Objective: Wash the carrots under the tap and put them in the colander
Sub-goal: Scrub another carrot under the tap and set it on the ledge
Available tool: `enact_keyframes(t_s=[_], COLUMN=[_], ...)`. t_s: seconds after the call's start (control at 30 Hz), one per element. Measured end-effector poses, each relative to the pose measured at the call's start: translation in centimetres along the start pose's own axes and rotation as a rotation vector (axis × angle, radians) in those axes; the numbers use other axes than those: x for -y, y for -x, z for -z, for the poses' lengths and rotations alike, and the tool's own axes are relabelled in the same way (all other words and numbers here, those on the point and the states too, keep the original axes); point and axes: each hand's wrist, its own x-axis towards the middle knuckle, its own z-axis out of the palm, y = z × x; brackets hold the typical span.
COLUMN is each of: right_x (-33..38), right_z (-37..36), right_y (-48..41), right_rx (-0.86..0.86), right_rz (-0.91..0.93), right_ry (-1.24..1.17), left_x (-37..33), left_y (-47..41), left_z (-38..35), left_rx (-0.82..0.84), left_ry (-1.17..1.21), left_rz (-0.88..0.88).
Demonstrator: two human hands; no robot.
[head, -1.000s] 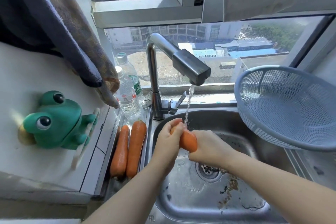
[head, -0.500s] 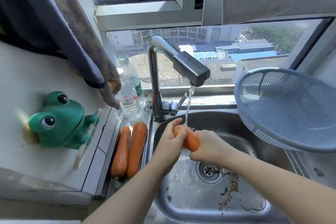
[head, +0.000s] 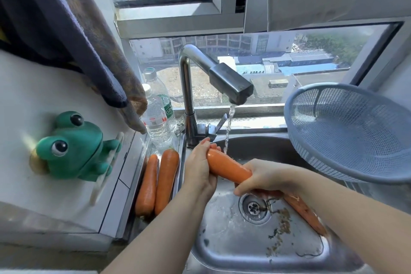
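On the left, a green frog toy point(head: 71, 147) sticks on the wall. Next to it, two carrots point(head: 166, 180) lie side by side on the ledge point(head: 133, 162), just beside the sink point(head: 244, 253). They look dry, so I think they are not washed yet.

Over the sink, the left hand point(head: 200, 169) wraps its fingers round the fat end of a third carrot point(head: 226, 168). The right hand point(head: 264, 176) is curled tight round its lower part. The carrot is up in the air above the drain point(head: 254, 207), under the tap point(head: 231, 87). The water point(head: 229, 127) lands right at the fat end. On the right, the blue colander point(head: 355, 131) sits tipped by the sink. No carrot shows in it.

What could go wrong? The carrot is wet and smooth. It could slip out and fall among the brown bits point(head: 282, 229) in the sink and get dirty. The water hits only one end, so the other end may be missed. The colander leans, so a carrot dropped in hard might tip it.

The held carrot is bright orange, shiny and wet. An orange piece point(head: 304, 211) shows under the right wrist. I cannot tell if it is this carrot's thin end or another carrot.
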Motion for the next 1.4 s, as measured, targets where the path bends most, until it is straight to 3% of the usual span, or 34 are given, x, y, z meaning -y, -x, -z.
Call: enact_keyframes(t_s=[0.1, 0.17, 0.27, 0.33, 0.47, 0.67, 0.83, 1.0, 1.07, 1.2, 1.27, 1.4], right_x=[0.2, 0.3, 0.1, -0.2, -0.6, 0.0, -0.6, -0.3, -0.2, 0.3, 0.7, 1.1], right_z=[-1.2, -2.0, -2.4, -2.2, -1.6, -1.3, -1.5, -2.3, -2.3, -1.6, -1.5, -1.7], right_y=[-0.5, -0.7, -0.8, -0.5, -0.2, -0.3, 0.0, -0.2, -0.2, 0.0, -0.2, -0.5], right_rx=[-0.076, -0.099, -0.093, -0.05, 0.049, -0.026, -0.026, -0.139, -0.105, 0.001, -0.032, -0.139], right_rz=[0.024, 0.036, 0.032, 0.009, -0.031, -0.031, -0.036, 0.0, -0.007, -0.024, -0.001, 0.048], right_ry=[-0.042, -0.119, -0.23, -0.3, -0.471, -0.395, -0.368, -0.199, -0.226, -0.356, -0.318, -0.178], left_x=[1.1, 2.2, 2.8, 2.1, -0.3, 0.2, -0.2, 0.4, 0.3, -1.8, -1.9, -0.6], left_y=[-0.4, 0.0, 0.9, 0.7, 0.3, 0.6, 0.4, 1.2, 0.9, 0.2, 0.3, 0.8], left_z=[0.3, 0.6, 1.1, 2.0, 2.7, 0.4, 2.3, 2.0, 2.2, 3.0, 3.0, 2.0], left_rx=[-0.039, -0.037, 0.095, 0.246, 0.462, 0.268, 0.504, 0.325, 0.329, 0.513, 0.499, 0.316], left_ry=[-0.147, -0.439, -0.745, -0.798, -0.614, -0.565, -0.602, -0.791, -0.744, -0.574, -0.607, -0.657], left_rz=[-0.134, -0.275, -0.373, -0.286, -0.039, -0.139, 0.002, -0.221, -0.168, 0.044, -0.029, -0.216])
